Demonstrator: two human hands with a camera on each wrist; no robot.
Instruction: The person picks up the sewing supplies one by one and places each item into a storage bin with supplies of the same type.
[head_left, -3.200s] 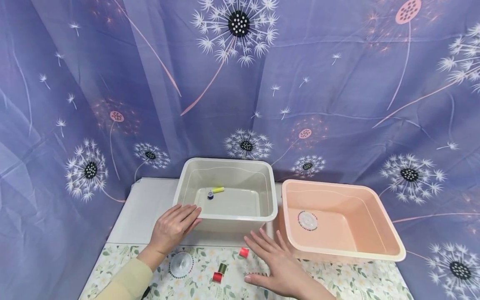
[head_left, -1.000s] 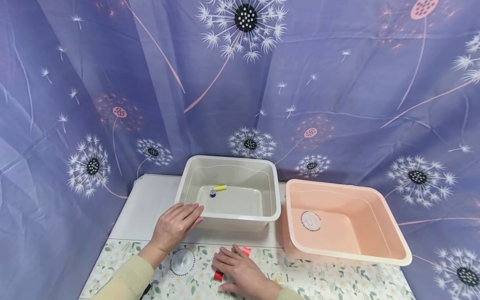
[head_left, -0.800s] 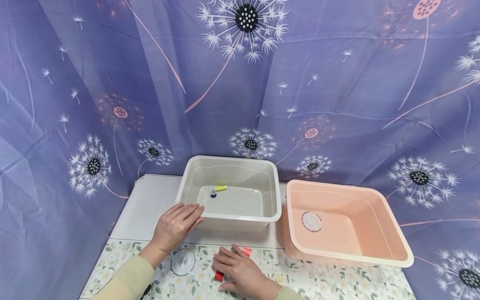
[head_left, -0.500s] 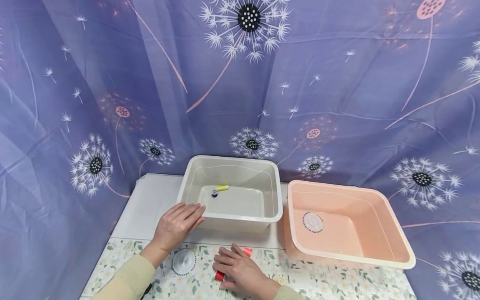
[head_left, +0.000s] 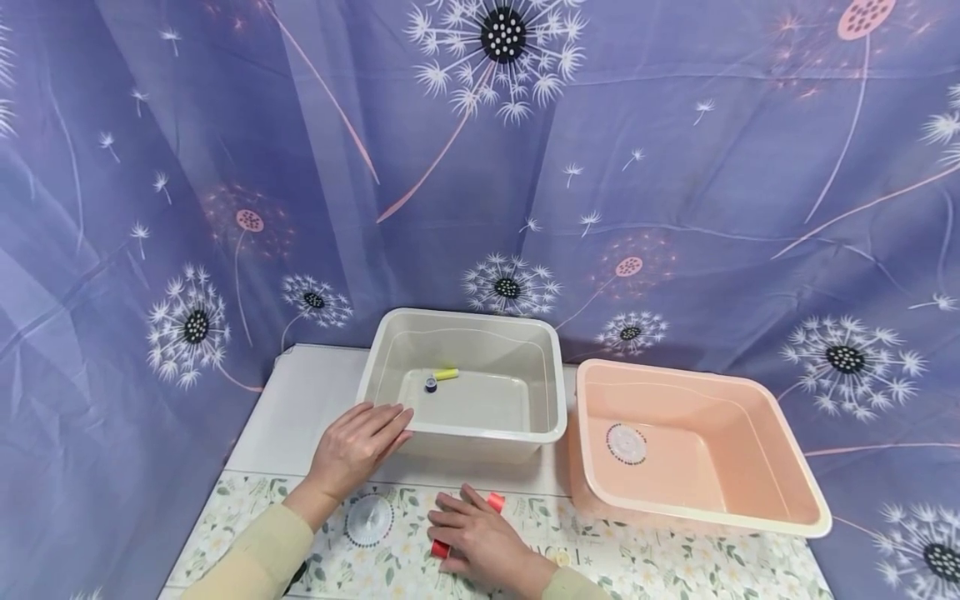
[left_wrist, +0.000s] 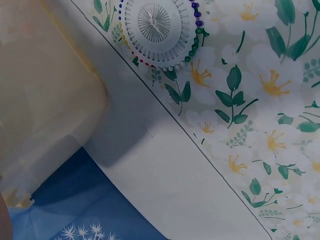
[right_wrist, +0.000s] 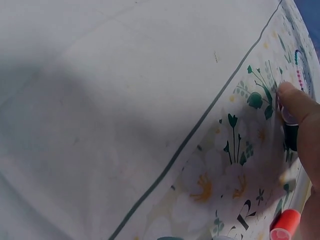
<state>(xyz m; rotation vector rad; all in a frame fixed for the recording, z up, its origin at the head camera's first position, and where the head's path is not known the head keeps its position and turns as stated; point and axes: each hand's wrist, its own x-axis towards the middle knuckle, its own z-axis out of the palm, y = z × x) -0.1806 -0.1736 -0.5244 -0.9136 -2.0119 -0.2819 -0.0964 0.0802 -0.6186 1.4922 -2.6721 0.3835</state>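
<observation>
Red spool (head_left: 440, 549) looks round-sided; on its side it could roll off if a fingertip caught it. Same judgement for bright spool (head_left: 496, 502); one sideways nudge of the right hand (head_left: 483, 537) might push both apart. Left hand (head_left: 356, 446) pulling down hard on grey bin (head_left: 487, 436) could perhaps tip it.

Right hand palm down on table, fingers spread. Red spool peeks out between thumb and fingers; bright spool just beyond the fingertips, partly covered. Dark spool (right_wrist: 291, 137) tucked against a finger, per right wrist view. Pinched or merely touched: cannot tell. Left fingers hooked over bin's near-left rim, thumb outside, gripping it. Pin wheel (head_left: 369, 520) flat between the arms.
</observation>
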